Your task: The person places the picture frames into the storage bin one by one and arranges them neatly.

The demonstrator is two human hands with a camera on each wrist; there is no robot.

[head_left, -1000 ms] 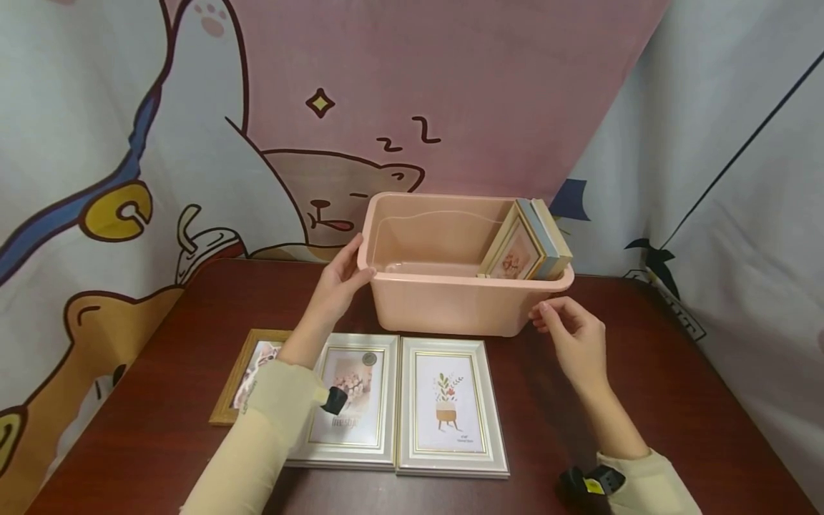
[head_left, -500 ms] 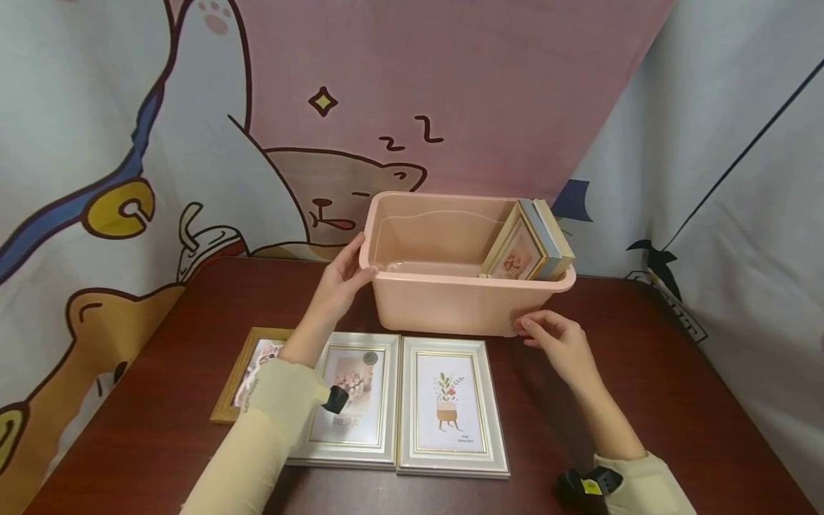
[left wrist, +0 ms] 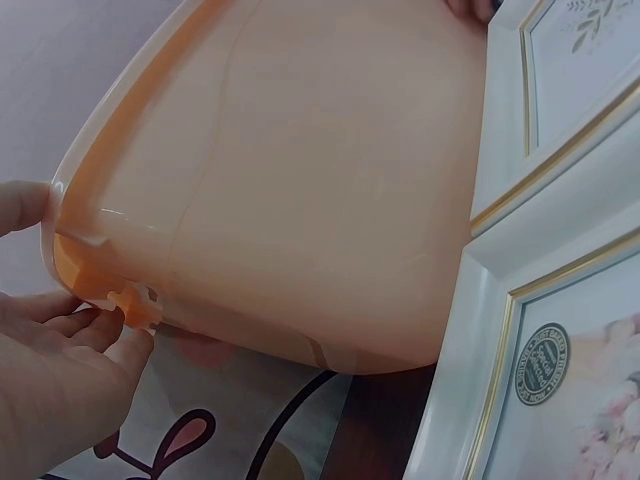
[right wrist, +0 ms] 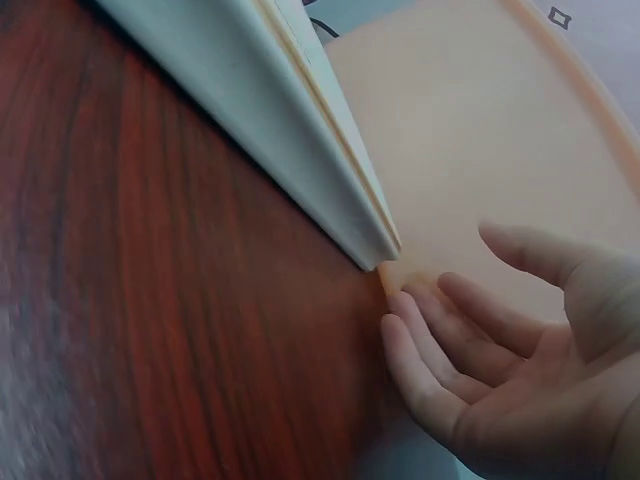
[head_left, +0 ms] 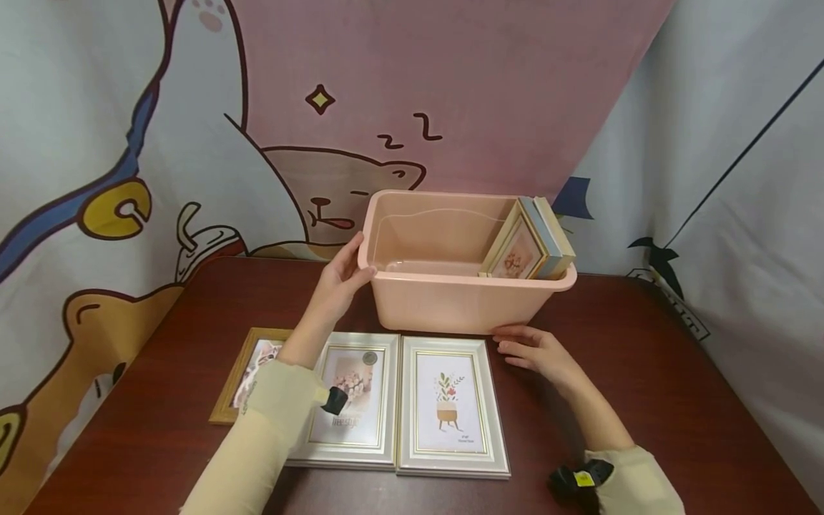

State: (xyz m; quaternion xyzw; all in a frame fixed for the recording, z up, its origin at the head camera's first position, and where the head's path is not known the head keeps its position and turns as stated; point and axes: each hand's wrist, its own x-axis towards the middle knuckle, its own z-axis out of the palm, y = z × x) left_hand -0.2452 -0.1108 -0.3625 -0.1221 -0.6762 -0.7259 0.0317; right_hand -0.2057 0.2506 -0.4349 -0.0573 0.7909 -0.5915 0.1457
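A pink plastic storage bin (head_left: 450, 304) stands at the back of the table. My left hand (head_left: 337, 279) grips its left rim, the thumb on the near side and the fingers under the lip in the left wrist view. My right hand (head_left: 537, 354) has loosely extended fingers at the bin's lower front edge, close to a white picture frame (head_left: 492, 408) with a plant print. In the right wrist view, those fingers (right wrist: 465, 325) lie along the bin's base beside the frame's corner, with the thumb apart. Several small picture frames (head_left: 547, 232) lean inside the bin's right end.
A second white picture frame (head_left: 389, 400) lies flat against the first, partly behind my left sleeve. Left of it is a brown wooden frame (head_left: 234, 386). A cartoon-printed cloth (head_left: 515, 93) hangs right behind the dark red table (head_left: 682, 379).
My right hand has moved left and down, from beside the bin's right end to its lower front edge, its fingers opening out. The left hand keeps its grip on the rim.
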